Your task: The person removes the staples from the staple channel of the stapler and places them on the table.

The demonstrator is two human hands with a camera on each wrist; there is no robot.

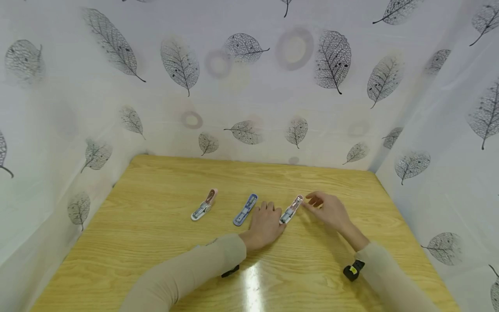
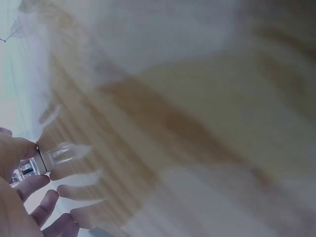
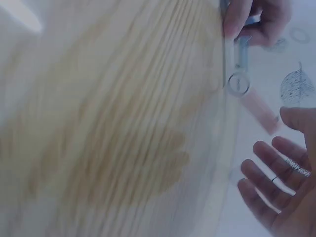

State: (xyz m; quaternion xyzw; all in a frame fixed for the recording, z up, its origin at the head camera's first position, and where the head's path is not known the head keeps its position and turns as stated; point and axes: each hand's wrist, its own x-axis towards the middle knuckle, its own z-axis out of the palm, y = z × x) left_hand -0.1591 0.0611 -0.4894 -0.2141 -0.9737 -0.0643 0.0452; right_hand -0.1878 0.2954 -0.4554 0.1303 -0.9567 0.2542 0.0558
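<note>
In the head view, a slim pink-and-white hinged tool (image 1: 291,209) lies slanted on the table. My left hand (image 1: 266,225) pinches its near end between thumb and finger. In the right wrist view its pink arm (image 3: 259,110) angles away from a round pivot (image 3: 238,84); its exact kind I cannot tell. My right hand (image 1: 327,211) is beside the far end with fingers spread and relaxed, the thumb tip close to the pink part. A blue tool (image 1: 245,210) of similar shape lies just left of my left hand. Farther left is another pink-and-white tool (image 1: 204,205), partly unfolded.
The wooden table (image 1: 163,182) meets a leaf-patterned sheet (image 1: 249,95) at its back and sides. A bright reflection crosses the table's front. A black band with a small box (image 1: 352,270) sits on my right wrist.
</note>
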